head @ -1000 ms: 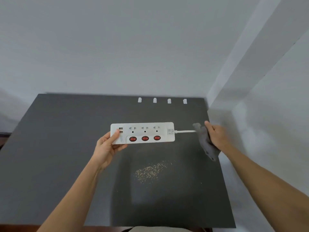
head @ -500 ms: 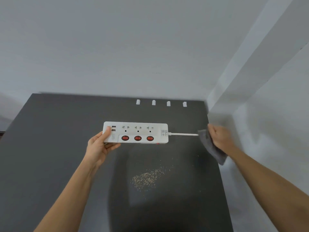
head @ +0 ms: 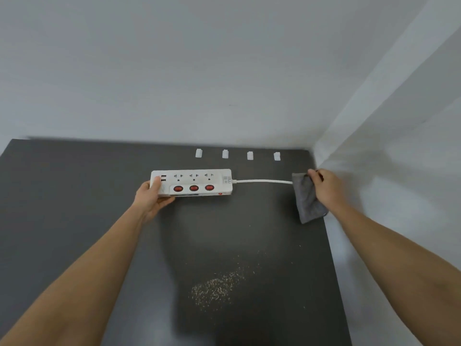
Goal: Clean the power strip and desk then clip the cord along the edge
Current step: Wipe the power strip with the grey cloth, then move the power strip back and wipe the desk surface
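A white power strip (head: 197,182) with three red switches is held at its left end by my left hand (head: 153,196), just above the dark desk (head: 74,196). Its white cord (head: 262,181) runs right into a grey cloth (head: 306,198). My right hand (head: 324,188) grips that cloth, folded around the cord near the desk's right edge. The cord beyond the cloth is hidden. A patch of pale crumbs (head: 217,287) lies on the desk nearer to me.
Several small white cord clips (head: 225,154) stand in a row along the desk's far edge, against a white wall. Another white wall runs close along the desk's right side, forming a corner.
My right hand has slid the cloth rightward along the cord, baring more of it. My left hand and the power strip have shifted a little to the left.
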`<state>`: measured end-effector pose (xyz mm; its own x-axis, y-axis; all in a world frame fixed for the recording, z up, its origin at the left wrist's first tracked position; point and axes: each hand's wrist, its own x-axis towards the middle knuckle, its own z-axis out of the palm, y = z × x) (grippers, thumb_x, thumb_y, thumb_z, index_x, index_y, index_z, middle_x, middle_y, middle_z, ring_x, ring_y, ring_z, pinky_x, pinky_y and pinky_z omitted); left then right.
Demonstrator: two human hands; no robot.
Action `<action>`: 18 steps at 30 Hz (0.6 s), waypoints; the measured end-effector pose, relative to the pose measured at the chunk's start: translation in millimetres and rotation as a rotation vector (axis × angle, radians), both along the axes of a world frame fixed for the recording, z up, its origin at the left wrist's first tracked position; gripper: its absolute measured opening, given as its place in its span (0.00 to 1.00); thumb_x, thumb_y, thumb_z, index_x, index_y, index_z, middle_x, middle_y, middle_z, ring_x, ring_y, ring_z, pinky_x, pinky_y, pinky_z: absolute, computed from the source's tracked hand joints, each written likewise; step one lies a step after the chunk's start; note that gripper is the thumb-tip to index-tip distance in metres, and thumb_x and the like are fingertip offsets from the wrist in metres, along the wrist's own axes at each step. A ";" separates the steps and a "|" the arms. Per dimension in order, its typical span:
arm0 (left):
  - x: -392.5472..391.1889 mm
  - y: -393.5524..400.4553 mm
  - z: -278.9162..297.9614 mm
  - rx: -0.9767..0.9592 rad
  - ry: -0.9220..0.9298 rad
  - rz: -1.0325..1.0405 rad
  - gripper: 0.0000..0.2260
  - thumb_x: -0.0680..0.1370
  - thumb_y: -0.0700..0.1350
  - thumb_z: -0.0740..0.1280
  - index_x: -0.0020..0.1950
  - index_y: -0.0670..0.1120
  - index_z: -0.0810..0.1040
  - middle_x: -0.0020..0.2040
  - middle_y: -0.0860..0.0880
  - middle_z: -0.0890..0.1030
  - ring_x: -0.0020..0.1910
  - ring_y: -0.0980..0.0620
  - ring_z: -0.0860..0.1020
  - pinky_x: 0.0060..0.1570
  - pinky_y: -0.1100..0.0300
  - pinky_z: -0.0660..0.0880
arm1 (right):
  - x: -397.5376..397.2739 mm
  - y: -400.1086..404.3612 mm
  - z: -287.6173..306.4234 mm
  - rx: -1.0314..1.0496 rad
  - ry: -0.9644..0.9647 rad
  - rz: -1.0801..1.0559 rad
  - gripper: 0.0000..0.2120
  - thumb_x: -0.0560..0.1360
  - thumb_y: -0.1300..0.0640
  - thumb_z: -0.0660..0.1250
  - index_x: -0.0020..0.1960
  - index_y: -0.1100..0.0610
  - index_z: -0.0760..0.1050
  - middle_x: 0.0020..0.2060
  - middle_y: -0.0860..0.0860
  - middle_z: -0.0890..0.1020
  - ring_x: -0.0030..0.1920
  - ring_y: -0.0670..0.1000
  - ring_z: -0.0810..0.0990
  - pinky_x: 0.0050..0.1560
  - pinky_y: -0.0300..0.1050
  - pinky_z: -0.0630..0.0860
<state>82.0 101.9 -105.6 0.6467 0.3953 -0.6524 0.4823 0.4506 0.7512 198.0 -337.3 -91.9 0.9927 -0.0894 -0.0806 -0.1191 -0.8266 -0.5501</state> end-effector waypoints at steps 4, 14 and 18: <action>16.8 3.7 -20.6 0.050 0.063 -0.028 0.18 0.80 0.49 0.62 0.65 0.38 0.68 0.62 0.40 0.76 0.56 0.41 0.79 0.51 0.47 0.78 | 3.9 2.5 -1.9 0.090 -0.120 -0.066 0.15 0.79 0.50 0.59 0.44 0.61 0.75 0.38 0.57 0.79 0.41 0.58 0.78 0.41 0.47 0.71; 41.0 0.1 -37.1 0.767 0.461 -0.289 0.21 0.77 0.56 0.59 0.58 0.42 0.78 0.60 0.38 0.77 0.60 0.39 0.72 0.58 0.49 0.71 | 4.2 13.6 33.5 0.189 -0.356 -0.324 0.21 0.80 0.52 0.56 0.40 0.66 0.75 0.36 0.63 0.79 0.36 0.55 0.73 0.35 0.39 0.59; 28.3 -0.1 -30.6 0.826 0.514 -0.421 0.26 0.77 0.58 0.58 0.67 0.42 0.72 0.67 0.36 0.69 0.67 0.37 0.65 0.62 0.45 0.68 | -16.4 37.6 59.8 0.382 -0.107 -0.297 0.25 0.78 0.40 0.55 0.32 0.59 0.67 0.30 0.54 0.73 0.31 0.51 0.69 0.32 0.46 0.64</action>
